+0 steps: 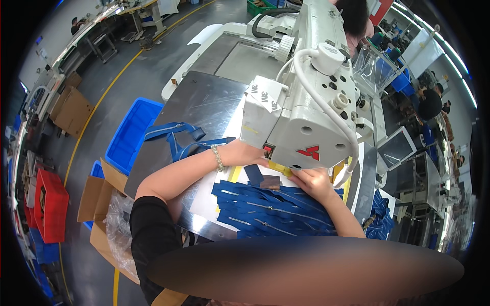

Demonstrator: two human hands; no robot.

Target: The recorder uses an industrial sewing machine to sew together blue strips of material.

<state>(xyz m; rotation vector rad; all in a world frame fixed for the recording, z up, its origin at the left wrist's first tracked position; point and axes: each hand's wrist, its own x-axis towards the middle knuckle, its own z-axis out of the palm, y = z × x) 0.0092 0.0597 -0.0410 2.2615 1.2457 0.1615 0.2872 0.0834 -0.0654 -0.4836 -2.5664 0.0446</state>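
My left hand (245, 153), with a beaded bracelet on the wrist, reaches beneath the white sewing machine head (275, 127); its fingers are bent and partly hidden. My right hand (312, 181) has its fingers together at a yellow piece (280, 168) under the head; what they hold is unclear. Just below lie a small navy piece (253, 174), a brown piece (270, 181) and several blue zipper strips (270, 211). Blue zipper tape (178, 148) runs loosely over the metal table (204, 97) left of the head.
A blue bin (131, 130) and a cardboard box (97, 204) with clear plastic are at the left. More zippers (380, 217) and a tilted screen (395, 145) are at the right. A red bin (48, 204) stands across the aisle. Another person (352, 30) is behind the machine.
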